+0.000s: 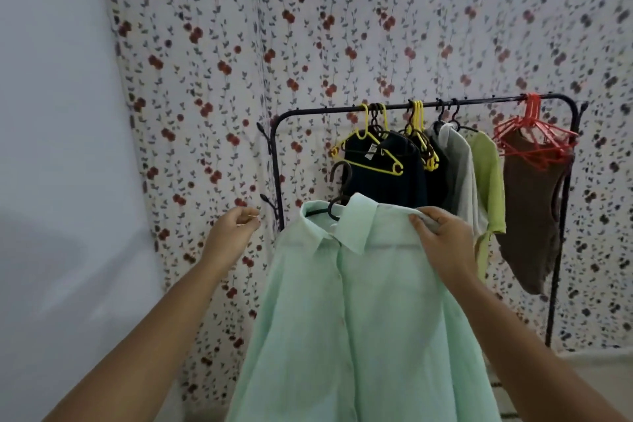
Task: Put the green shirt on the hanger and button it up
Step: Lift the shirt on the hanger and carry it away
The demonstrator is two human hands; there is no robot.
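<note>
Green shirt [359, 319] under right hand [445, 245] fingers [420, 225]

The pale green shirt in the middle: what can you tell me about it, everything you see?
The green shirt is pale mint, thin and sheer, with a pointed collar and a front placket with small buttons, its edges lying together. It hangs front-facing on a dark hanger, whose hook rises above the collar. The right hand grips its shoulder; the left hand is off it. Behind stands a clothes rack.
</note>
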